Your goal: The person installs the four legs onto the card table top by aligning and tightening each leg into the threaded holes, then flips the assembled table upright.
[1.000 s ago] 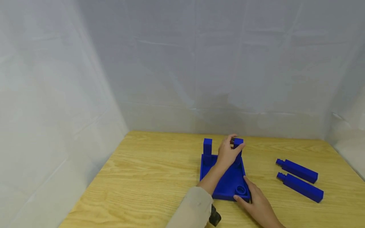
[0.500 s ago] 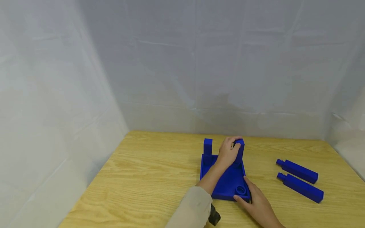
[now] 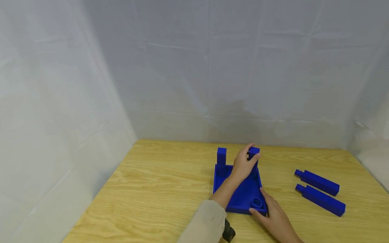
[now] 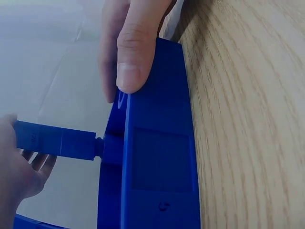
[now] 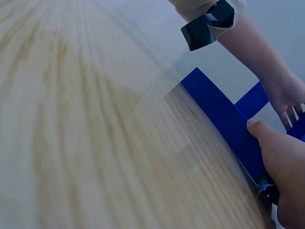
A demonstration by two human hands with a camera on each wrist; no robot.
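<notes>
Toward the far edge of the bench [image 3: 158, 189], the blue tray [image 3: 243, 195] lies flat with two blue posts standing at its far corners. The left hand [image 3: 243, 163] has its grip curled round the right-hand post [image 3: 253, 158]. The right hand [image 3: 275, 217] presses the tray's near right corner, thumb on its wall. Two loose blue bars [image 3: 319, 190] lie well apart near the bench's right edge

The left arm wears a loose beige fabric sleeve [image 3: 205, 221] ending mid-forearm, low in the head view — a small black boxy device [image 3: 228, 232] sits at its cuff. Both hands — left hand [image 3: 243, 162], right hand [image 3: 275, 216] — are bare, without rings or gloves.
</notes>
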